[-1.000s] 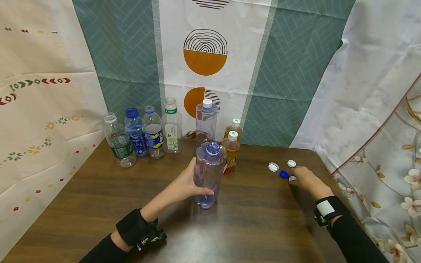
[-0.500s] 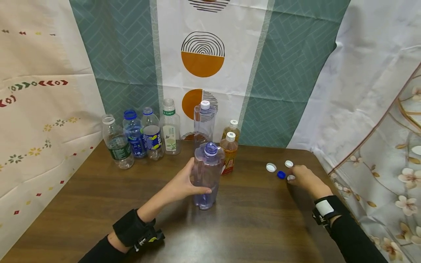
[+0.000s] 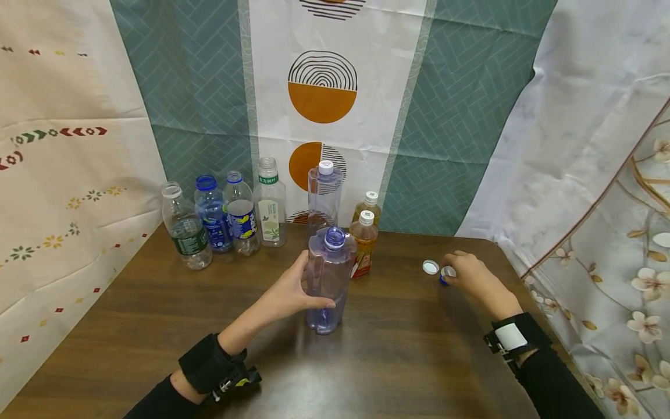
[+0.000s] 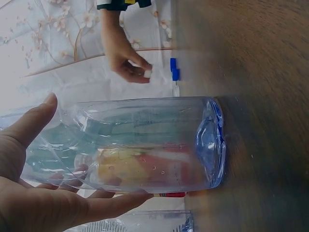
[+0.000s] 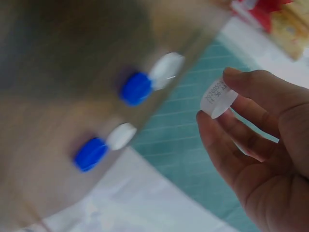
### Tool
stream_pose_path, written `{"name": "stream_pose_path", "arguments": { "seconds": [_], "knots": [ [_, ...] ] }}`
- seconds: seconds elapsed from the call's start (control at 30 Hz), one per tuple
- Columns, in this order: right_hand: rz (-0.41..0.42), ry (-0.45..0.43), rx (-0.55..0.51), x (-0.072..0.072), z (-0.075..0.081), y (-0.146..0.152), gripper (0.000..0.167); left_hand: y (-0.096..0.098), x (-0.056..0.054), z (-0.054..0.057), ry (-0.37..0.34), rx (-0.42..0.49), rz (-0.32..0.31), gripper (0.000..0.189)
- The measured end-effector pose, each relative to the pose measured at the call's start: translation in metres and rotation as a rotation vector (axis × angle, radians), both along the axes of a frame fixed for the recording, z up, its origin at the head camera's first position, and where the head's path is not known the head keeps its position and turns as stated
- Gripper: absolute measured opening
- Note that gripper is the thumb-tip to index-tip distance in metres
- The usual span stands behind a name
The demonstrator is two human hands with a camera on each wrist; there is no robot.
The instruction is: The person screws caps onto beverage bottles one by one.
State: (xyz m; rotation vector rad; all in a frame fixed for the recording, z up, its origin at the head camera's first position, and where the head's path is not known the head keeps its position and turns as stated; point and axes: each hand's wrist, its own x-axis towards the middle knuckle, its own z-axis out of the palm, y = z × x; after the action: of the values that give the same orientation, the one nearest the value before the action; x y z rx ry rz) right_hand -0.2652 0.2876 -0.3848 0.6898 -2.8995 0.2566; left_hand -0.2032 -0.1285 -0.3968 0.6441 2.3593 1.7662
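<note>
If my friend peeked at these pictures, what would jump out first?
Probably the big purplish bottle, uncapped, gripped by the left hand near the middle of the table. Next, the white cap that the right hand pinches, toward the table's right side. Behind, orange shapes brighten the hanging cloth.

- Two tall lavender-tinted plastic bottles (image 3: 325, 270) are showing.
- Two amber plastic bottles (image 3: 363, 247) are standing.
- Three colourless plastic bottles (image 3: 191, 238) are standing.
- One blue-tinted plastic bottle (image 3: 214, 218) is standing.
- Three white plastic caps (image 3: 366, 217) are topping bottles.
- Two loose blue plastic caps (image 5: 136, 89) are resting.
- Three loose white plastic caps (image 5: 217, 99) are showing.
- One left hand (image 3: 287, 295) and one right hand (image 3: 471, 278) are gripping.
- Two black wrist straps (image 3: 206, 362) are showing.
- One brown wooden table (image 3: 398, 349) is showing.
</note>
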Motion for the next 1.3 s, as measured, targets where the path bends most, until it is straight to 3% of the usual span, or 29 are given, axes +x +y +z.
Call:
{"name": "stream_pose_path", "arguments": {
  "seconds": [0.2, 0.5, 0.7, 1.03, 1.3],
  "knots": [
    [0.023, 0.107, -0.048, 0.012, 0.020, -0.030, 0.021, 0.001, 0.001, 0.003, -0.002, -0.002, 0.002, 0.098],
    [0.058, 0.195, -0.162, 0.036, 0.046, -0.076, 0.027, 0.000, 0.001, 0.002, -0.002, -0.002, 0.001, 0.099],
    [0.136, 0.270, -0.210, 0.050, 0.053, -0.104, 0.032, 0.000, 0.001, 0.001, 0.004, 0.003, 0.000, 0.099],
    [0.257, 0.508, -0.331, 0.071, 0.059, -0.134, 0.034, 0.001, 0.001, 0.002, 0.020, 0.004, -0.011, 0.100],
    [0.341, 0.554, -0.529, 0.078, 0.072, -0.160, 0.036, 0.001, 0.001, 0.000, 0.016, -0.013, -0.002, 0.099]
  ]
}}
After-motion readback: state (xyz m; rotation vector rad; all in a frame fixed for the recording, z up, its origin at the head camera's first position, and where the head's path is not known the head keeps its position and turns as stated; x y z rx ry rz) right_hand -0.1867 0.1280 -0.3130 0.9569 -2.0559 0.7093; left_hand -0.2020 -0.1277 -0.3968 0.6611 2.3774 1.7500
